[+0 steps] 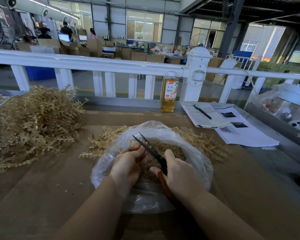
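Observation:
My right hand (180, 172) grips the reddish-brown handles of black scissors (150, 148), whose blades stand apart and point up-left. My left hand (128, 163) pinches a thin golden plastic sprig (119, 148) close to the blades. Both hands hover over an open clear plastic bag (203, 163) that holds small golden cut pieces (164, 148). More golden sprigs (104, 141) lie around the bag's far side on the brown cardboard table top (50, 187).
A big heap of golden sprigs (33, 122) fills the left of the table. A bottle of amber drink (168, 94) stands at the back by the white railing (93, 63). A notebook with a pen (203, 112) and printed sheets (246, 134) lie at the right, bagged items (287, 104) beyond them.

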A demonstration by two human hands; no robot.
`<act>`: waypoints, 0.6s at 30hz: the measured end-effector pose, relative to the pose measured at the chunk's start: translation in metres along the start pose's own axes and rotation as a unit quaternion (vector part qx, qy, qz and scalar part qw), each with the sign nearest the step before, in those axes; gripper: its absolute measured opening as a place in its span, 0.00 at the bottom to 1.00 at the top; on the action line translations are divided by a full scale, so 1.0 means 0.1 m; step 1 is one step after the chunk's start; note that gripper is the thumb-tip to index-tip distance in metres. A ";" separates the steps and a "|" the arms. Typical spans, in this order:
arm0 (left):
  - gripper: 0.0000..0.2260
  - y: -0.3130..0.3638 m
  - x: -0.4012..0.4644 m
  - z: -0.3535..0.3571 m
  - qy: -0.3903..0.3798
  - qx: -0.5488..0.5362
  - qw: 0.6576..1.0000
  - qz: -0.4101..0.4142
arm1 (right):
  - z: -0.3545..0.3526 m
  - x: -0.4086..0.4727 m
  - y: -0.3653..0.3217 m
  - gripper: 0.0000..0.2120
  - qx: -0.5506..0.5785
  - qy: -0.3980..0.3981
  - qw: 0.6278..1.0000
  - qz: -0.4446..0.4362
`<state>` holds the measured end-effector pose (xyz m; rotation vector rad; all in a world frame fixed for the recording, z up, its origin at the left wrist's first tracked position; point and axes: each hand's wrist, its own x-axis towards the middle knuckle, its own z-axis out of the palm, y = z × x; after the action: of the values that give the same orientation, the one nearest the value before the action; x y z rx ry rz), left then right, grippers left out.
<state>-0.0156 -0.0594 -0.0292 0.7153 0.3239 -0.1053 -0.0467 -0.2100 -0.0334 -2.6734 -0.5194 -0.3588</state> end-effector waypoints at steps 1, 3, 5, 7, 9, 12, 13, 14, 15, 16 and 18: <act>0.08 0.00 0.00 0.00 0.001 0.000 1.000 -0.001 | 0.00 0.00 0.00 0.15 0.000 0.000 1.000 0.000; 0.08 0.01 -0.01 0.01 0.003 -0.001 1.000 -0.001 | 0.01 0.00 0.00 0.16 -0.003 0.000 1.000 -0.002; 0.08 0.00 -0.02 0.01 0.006 -0.003 1.000 0.001 | 0.01 0.00 0.00 0.16 -0.008 0.005 1.000 -0.002; 0.08 0.00 -0.01 0.01 0.009 -0.008 1.000 0.005 | 0.01 -0.01 0.00 0.16 -0.014 0.010 1.000 0.000; 0.08 0.00 -0.01 0.00 0.016 -0.020 1.000 0.008 | 0.02 -0.01 0.01 0.16 -0.018 0.014 1.000 0.001; 0.08 0.00 0.00 0.00 0.022 -0.027 0.999 0.006 | 0.03 -0.01 0.02 0.16 -0.020 0.016 1.000 -0.002; 0.09 0.00 0.01 0.00 0.020 -0.025 0.999 0.004 | 0.03 -0.01 0.03 0.16 -0.018 0.017 1.000 -0.003; 0.09 0.00 0.01 0.01 0.019 -0.025 1.000 0.002 | 0.03 -0.01 0.03 0.16 -0.015 0.017 1.000 -0.004; 0.09 0.01 0.01 0.01 0.017 -0.024 1.000 0.001 | 0.03 -0.01 0.03 0.16 -0.014 0.016 1.000 -0.005; 0.09 0.01 0.01 0.01 0.017 -0.024 1.000 -0.001 | 0.03 -0.01 0.03 0.16 -0.013 0.015 1.000 -0.006; 0.10 0.02 0.01 0.02 0.020 -0.024 1.000 -0.006 | 0.04 -0.01 0.04 0.16 -0.014 0.013 1.000 -0.008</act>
<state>-0.0139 -0.0593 -0.0274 0.6691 0.3666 -0.0941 -0.0457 -0.2122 -0.0382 -2.6887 -0.5322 -0.4080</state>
